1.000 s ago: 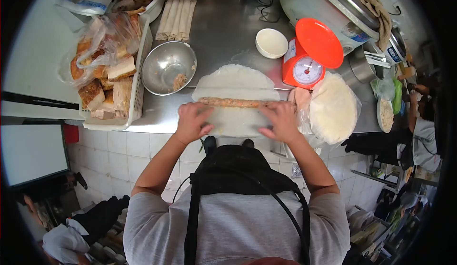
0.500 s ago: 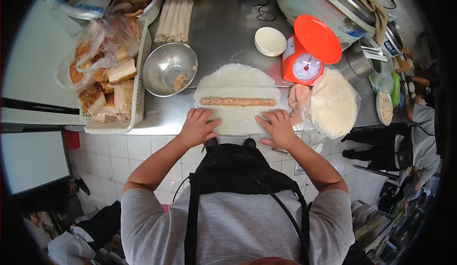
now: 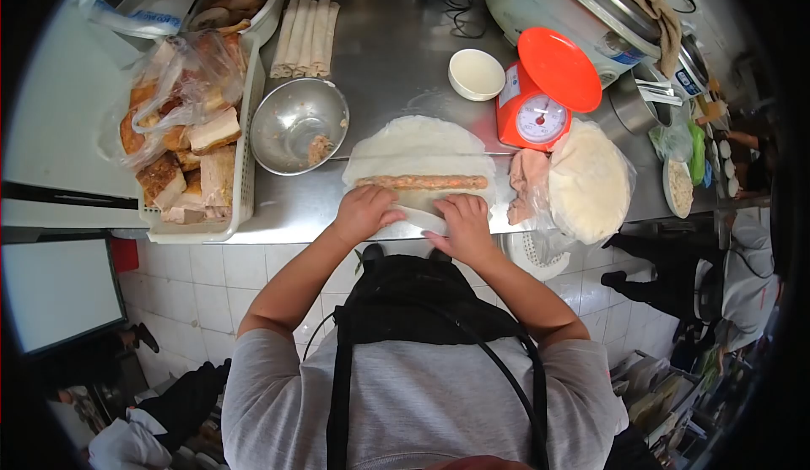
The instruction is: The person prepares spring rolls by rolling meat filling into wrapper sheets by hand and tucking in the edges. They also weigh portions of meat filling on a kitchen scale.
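A round, pale wrapper sheet (image 3: 413,139) lies at the counter's front edge, with a long strip of pinkish minced filling (image 3: 426,182) across it. My left hand (image 3: 364,215) grips the near edge of the sheet at the left, fingers by the filling. At the right my right hand (image 3: 464,224) is closed on the same edge, thumb beneath. Between my hands the edge is lifted and partly folded toward the filling. Behind to the left, a steel bowl (image 3: 283,124) holds a small lump of filling (image 3: 319,149). A pink cloth (image 3: 527,185) lies right of the sheet.
A stack of round wrappers (image 3: 591,183) in plastic sits at the right, below a red scale (image 3: 538,116). Behind are a white bowl (image 3: 477,74) and several finished rolls (image 3: 305,35). A basket (image 3: 246,149) of meat chunks stands left. People are in the background.
Both hands have moved closer together and up toward the filling. They have taken hold of the sheet's near edge and lifted it off the counter.
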### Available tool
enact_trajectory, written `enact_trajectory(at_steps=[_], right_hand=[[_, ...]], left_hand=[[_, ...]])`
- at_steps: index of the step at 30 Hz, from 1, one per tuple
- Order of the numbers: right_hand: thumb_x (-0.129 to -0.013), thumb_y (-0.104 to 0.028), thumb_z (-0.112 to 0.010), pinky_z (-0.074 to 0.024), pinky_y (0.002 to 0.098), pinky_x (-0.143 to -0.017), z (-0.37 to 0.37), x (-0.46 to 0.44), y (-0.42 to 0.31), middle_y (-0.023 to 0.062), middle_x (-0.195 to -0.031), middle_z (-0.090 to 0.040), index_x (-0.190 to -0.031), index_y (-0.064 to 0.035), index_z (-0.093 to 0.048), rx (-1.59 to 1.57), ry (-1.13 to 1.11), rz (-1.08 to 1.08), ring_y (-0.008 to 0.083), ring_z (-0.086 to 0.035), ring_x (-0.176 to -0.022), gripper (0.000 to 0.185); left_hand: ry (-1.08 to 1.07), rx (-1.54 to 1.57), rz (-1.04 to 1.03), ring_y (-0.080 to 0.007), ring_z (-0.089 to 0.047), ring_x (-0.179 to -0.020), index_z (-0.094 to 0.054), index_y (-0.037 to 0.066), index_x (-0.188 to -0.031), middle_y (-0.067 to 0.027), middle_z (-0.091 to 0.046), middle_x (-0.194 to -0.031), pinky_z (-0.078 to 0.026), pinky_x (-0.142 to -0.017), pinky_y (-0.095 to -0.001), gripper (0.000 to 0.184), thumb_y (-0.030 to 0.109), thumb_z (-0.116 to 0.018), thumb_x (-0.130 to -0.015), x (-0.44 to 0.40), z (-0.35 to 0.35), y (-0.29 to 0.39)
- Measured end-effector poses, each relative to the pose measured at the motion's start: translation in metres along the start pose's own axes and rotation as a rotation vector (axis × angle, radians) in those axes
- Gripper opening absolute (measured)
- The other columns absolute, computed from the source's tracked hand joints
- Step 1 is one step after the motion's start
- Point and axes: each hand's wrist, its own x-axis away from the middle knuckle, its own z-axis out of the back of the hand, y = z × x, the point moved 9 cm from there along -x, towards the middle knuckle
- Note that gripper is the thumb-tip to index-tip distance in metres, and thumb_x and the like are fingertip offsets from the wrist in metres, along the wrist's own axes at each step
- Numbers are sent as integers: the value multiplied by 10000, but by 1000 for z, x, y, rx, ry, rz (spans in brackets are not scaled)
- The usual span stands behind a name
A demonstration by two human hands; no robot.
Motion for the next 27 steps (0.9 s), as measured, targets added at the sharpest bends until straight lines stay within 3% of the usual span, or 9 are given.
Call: enact_trajectory(at_steps=[6,9,13,17,21,22,27], right_hand=[[-557,-68,-682,-356,390,-823,-4,18,35,38,-890,-555,-853,-131,-625,101,-35,-112,238,-503,-927,307],[-560,-65,-673,-378,375,-791,-3,29,31,39,-884,-557,-848,-128,-630,33,-82,58,238,-508,-911,298],[-573,-63,-660,-393,369,-769,4,44,11,38,-876,-554,-836,-128,-636,-84,-147,115,242,-514,-889,272],[-600,-61,-643,-391,381,-779,23,30,12,48,-858,-557,-836,-118,-632,-145,10,43,255,-526,-863,243],[-645,-73,-630,-420,384,-727,22,-7,39,78,-813,-590,-834,-93,-618,-143,103,-92,273,-563,-784,191],[-655,-83,-634,-427,384,-708,14,-14,52,85,-804,-597,-841,-86,-613,-144,106,-145,278,-570,-764,187],[-659,-146,-676,-442,382,-651,-3,-31,87,96,-808,-613,-869,-66,-603,-143,77,-361,283,-584,-729,236]], left_hand=[[-204,-13,-127,-227,-556,-659,-565,127,-747,-32,-529,-683,-469,-590,-339,211,213,-680,-592,11,-8,-2],[-249,-28,-144,-224,-553,-660,-577,133,-753,-31,-514,-682,-471,-591,-340,247,201,-673,-536,23,-11,-1],[-267,72,-130,-228,-545,-669,-578,130,-753,-37,-504,-698,-469,-596,-344,246,168,-659,-525,41,1,11],[-191,-3,-38,-231,-540,-697,-560,105,-758,-47,-509,-754,-467,-614,-339,227,121,-655,-553,21,24,19],[-149,-82,245,-268,-564,-726,-555,76,-770,-84,-533,-786,-475,-628,-380,134,121,-633,-671,-4,17,-18],[-199,-60,306,-313,-562,-704,-536,49,-788,-118,-552,-766,-464,-608,-403,105,132,-588,-750,-10,12,-26],[-293,-193,410,-282,-601,-656,-538,77,-764,-90,-594,-723,-487,-568,-387,183,244,-614,-762,-10,-15,-58]])
